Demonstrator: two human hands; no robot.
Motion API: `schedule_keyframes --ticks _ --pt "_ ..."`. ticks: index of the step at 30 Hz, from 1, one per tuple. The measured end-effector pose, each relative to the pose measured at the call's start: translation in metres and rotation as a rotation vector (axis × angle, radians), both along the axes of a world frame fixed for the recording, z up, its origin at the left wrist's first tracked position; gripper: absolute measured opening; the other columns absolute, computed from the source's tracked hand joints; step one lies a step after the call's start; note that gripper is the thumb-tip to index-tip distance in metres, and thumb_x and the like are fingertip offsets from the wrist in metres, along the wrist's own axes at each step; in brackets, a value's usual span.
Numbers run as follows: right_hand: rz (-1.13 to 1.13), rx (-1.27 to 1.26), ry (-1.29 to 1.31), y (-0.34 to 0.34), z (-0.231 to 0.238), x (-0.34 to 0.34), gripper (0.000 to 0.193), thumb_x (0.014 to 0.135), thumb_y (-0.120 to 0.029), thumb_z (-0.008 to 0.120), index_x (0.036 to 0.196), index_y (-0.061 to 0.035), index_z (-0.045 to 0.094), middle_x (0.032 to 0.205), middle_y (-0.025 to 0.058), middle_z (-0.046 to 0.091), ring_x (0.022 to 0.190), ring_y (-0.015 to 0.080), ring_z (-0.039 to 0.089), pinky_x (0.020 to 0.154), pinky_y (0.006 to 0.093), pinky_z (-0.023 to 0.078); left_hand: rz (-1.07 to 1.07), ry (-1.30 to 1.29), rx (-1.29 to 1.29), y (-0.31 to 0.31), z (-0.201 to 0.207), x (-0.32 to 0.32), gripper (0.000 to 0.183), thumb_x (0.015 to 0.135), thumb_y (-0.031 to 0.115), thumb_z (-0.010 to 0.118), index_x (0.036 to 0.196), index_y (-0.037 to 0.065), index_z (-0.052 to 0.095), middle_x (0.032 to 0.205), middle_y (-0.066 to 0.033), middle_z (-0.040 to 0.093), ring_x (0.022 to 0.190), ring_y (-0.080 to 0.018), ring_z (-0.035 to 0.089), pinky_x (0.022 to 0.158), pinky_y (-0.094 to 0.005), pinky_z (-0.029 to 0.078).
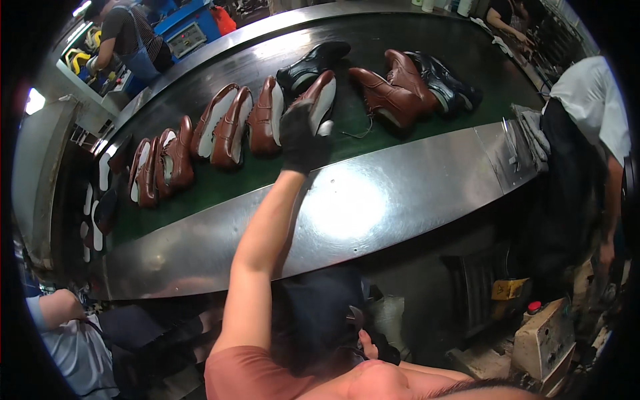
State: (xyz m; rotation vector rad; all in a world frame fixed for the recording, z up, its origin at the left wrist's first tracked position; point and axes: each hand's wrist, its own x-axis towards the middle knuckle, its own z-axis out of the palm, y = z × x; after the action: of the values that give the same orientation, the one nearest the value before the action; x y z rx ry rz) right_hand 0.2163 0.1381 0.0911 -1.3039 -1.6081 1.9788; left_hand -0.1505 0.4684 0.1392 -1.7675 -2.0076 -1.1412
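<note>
My left hand (303, 137), in a black glove, reaches over the steel edge to the row of shoes. Its fingers close around the near end of a brown leather shoe (325, 92) with a pale insole. A small whitish piece (325, 128) shows beside the fingers; I cannot make out what it is. Just to the left lies another brown shoe (266, 119), and a black shoe (312, 63) lies behind. Low in the picture, my right hand (367, 344) is near my lap, mostly in shadow, its fingers only partly seen.
Several brown shoes (232, 127) line the dark green belt (200, 200) leftward. More brown shoes (387, 97) and a black pair (443, 83) lie to the right. A steel ledge (413, 193) borders the belt. Co-workers sit at both sides; a control box (543, 340) stands lower right.
</note>
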Motion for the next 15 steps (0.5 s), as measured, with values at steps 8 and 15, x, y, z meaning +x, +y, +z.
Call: schedule_keyframes --ticks 8,15 --pt "-0.027 -0.035 -0.001 -0.008 0.006 -0.015 0.051 0.101 -0.043 0.036 0.114 -0.0002 0.062 0.099 0.0102 0.068 0.092 0.0196 0.063 0.085 0.0313 0.048 0.165 -0.346 -0.577 0.014 -0.007 -0.034 0.083 0.075 0.035 0.072 0.141 0.005 0.032 0.133 -0.0233 0.049 0.122 -0.0363 0.05 0.101 -0.0415 0.041" --pt "-0.127 -0.255 0.047 -0.021 -0.001 -0.013 0.052 0.1 -0.048 0.034 0.116 -0.0036 0.055 0.091 0.0087 0.065 0.065 0.0168 0.063 0.058 0.03 0.054 -0.319 -0.856 -0.166 -0.156 0.04 -0.017 0.047 0.086 0.018 0.061 0.129 0.003 0.049 0.117 -0.0122 0.058 0.107 -0.0219 0.057 0.091 -0.0343 0.047"
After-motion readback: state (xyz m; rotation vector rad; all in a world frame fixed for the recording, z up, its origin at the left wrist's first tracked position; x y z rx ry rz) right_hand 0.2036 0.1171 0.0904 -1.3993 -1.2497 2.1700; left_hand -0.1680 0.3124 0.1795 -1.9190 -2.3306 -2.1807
